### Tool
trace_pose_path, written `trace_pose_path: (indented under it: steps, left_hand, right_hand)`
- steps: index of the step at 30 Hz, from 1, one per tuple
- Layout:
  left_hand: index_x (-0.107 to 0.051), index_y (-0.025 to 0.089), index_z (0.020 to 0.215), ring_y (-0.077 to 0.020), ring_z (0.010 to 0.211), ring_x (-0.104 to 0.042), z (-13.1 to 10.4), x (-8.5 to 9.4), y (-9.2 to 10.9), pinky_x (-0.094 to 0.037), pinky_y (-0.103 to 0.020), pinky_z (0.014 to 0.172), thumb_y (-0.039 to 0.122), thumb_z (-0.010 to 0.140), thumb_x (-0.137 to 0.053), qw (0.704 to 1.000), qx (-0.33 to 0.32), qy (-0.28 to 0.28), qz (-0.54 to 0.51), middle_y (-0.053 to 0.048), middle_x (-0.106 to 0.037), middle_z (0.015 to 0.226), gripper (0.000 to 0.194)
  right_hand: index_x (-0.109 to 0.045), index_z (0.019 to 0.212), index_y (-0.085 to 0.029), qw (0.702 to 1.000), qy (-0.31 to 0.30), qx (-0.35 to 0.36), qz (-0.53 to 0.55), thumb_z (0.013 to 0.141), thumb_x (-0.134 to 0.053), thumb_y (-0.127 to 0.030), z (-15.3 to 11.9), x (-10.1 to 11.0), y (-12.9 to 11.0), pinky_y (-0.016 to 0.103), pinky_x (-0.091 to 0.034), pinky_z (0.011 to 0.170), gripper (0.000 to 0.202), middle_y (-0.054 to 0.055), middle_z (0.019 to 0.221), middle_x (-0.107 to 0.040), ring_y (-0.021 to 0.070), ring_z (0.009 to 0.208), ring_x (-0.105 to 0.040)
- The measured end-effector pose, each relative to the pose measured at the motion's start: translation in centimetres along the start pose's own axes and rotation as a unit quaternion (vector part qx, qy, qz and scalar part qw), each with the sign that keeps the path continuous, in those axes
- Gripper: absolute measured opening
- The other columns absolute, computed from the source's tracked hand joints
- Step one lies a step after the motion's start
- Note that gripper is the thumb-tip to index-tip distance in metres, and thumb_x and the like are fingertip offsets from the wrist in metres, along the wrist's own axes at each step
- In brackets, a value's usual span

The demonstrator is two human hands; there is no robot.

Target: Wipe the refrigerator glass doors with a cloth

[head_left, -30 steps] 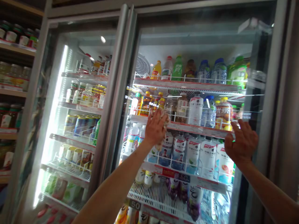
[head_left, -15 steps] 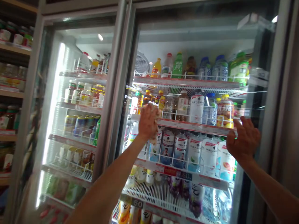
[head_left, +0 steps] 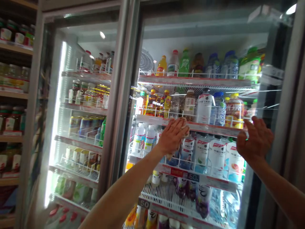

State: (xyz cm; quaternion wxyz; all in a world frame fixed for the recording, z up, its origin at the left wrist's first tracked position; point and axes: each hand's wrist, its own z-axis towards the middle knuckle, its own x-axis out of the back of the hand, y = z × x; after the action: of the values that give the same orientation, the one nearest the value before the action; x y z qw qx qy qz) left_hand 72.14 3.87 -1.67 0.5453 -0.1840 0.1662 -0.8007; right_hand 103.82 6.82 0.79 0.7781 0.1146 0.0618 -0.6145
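My left hand (head_left: 169, 137) presses a crumpled light-coloured cloth (head_left: 185, 128) against the glass door (head_left: 200, 35) of a drinks fridge. Its fingers lie over the cloth, so part of the cloth is hidden. To the right, near the door's edge, my right hand (head_left: 256, 140) is up at the glass with its fingers apart and nothing in it. Behind the glass, white-labelled bottles (head_left: 202, 152) stand on the shelf just below my hands.
A metal frame (head_left: 122, 79) separates this door from a second glass-fronted fridge section (head_left: 82, 74) on the left. Wooden shelves (head_left: 15, 93) with jars stand at the far left. Inside the fridge, wire racks (head_left: 171, 197) carry several rows of bottles.
My left hand has slid right and downward across the glass with the cloth. My right hand stays near the same bottles, and the whole view has shifted slightly.
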Motion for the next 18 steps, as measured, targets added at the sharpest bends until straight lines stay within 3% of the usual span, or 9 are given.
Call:
trace_pose_path:
  steps: [2,4,6,7,9,12,14,16,18]
  left_hand:
    - [-0.042,0.019,0.131,-0.0213,0.14,-0.02,-1.1,1.3,-3.4,-0.024,-0.046,0.114,0.021,0.084,-0.044,0.995,0.08,0.044,0.03,-0.011,-0.036,0.145,0.047]
    - [-0.042,0.017,0.131,-0.0235,0.14,-0.022,-1.7,2.2,-6.5,-0.024,-0.048,0.113,0.02,0.085,-0.043,0.973,0.195,0.109,0.062,-0.014,-0.034,0.146,0.047]
    - [-0.041,0.016,0.132,-0.0254,0.14,-0.021,-1.5,2.3,-7.7,-0.023,-0.051,0.113,0.021,0.086,-0.042,0.946,0.275,0.15,0.079,-0.016,-0.031,0.147,0.046]
    - [-0.04,0.016,0.132,-0.0259,0.14,-0.019,-1.1,2.1,-7.2,-0.022,-0.052,0.113,0.022,0.086,-0.042,0.942,0.285,0.157,0.079,-0.016,-0.029,0.147,0.046]
    - [-0.04,0.016,0.132,-0.0259,0.141,-0.014,-0.2,0.9,-4.4,-0.02,-0.053,0.113,0.022,0.086,-0.042,0.96,0.236,0.138,0.059,-0.016,-0.027,0.149,0.047]
    - [-0.042,0.018,0.13,-0.0228,0.142,-0.009,0.7,-1.1,1.5,-0.02,-0.048,0.115,0.023,0.084,-0.046,0.998,0.047,0.049,-0.001,-0.012,-0.031,0.148,0.047]
    - [-0.043,0.019,0.13,-0.0215,0.142,-0.011,0.5,-1.6,3.5,-0.021,-0.045,0.116,0.024,0.082,-0.048,0.999,-0.038,0.007,-0.019,-0.009,-0.034,0.146,0.048]
    - [-0.042,0.02,0.131,-0.0214,0.141,-0.014,-0.3,-1.2,2.4,-0.023,-0.045,0.115,0.025,0.082,-0.048,0.999,-0.027,0.024,-0.006,-0.009,-0.037,0.145,0.049]
    - [-0.042,0.019,0.131,-0.0219,0.141,-0.018,-1.4,0.0,-1.1,-0.025,-0.046,0.114,0.024,0.084,-0.046,0.994,0.069,0.081,0.023,-0.01,-0.037,0.145,0.048]
  right_hand:
    - [-0.052,0.126,-0.016,1.0,0.001,-0.006,-0.001,0.08,-0.036,-0.034,0.0,-0.1,0.0,0.05,-0.03,0.102,0.051,0.014,0.134,-0.05,0.0295,0.129,-0.042]
    - [-0.053,0.125,-0.016,1.0,0.003,-0.009,-0.004,0.08,-0.036,-0.034,0.0,-0.1,-0.2,0.049,-0.031,0.102,0.051,0.014,0.134,-0.051,0.0292,0.129,-0.042]
    - [-0.052,0.126,-0.016,1.0,0.006,-0.008,-0.009,0.08,-0.035,-0.035,0.1,0.0,-0.4,0.049,-0.031,0.102,0.051,0.014,0.134,-0.051,0.029,0.129,-0.043]
    - [-0.052,0.126,-0.016,1.0,0.009,-0.004,-0.01,0.081,-0.035,-0.035,0.1,0.0,-0.4,0.049,-0.032,0.102,0.052,0.014,0.134,-0.051,0.0289,0.129,-0.043]
    - [-0.052,0.126,-0.015,1.0,0.019,0.009,-0.01,0.081,-0.036,-0.035,0.1,0.0,-0.4,0.048,-0.032,0.102,0.051,0.015,0.133,-0.051,0.029,0.128,-0.043]
    - [-0.052,0.126,-0.014,0.999,0.029,0.027,-0.005,0.082,-0.036,-0.034,0.1,0.0,-0.2,0.048,-0.033,0.101,0.051,0.016,0.133,-0.052,0.0292,0.128,-0.044]
    - [-0.052,0.126,-0.015,0.999,0.032,0.032,-0.002,0.082,-0.036,-0.034,0.0,-0.1,0.0,0.048,-0.032,0.101,0.051,0.016,0.132,-0.052,0.0293,0.128,-0.043]
    - [-0.051,0.127,-0.015,0.999,0.03,0.031,-0.001,0.082,-0.036,-0.033,0.0,-0.1,0.0,0.048,-0.031,0.101,0.051,0.016,0.133,-0.051,0.0291,0.128,-0.043]
    - [-0.05,0.127,-0.016,0.999,0.028,0.028,-0.004,0.082,-0.036,-0.032,0.0,0.0,-0.1,0.047,-0.031,0.102,0.05,0.015,0.133,-0.051,0.0287,0.128,-0.043]
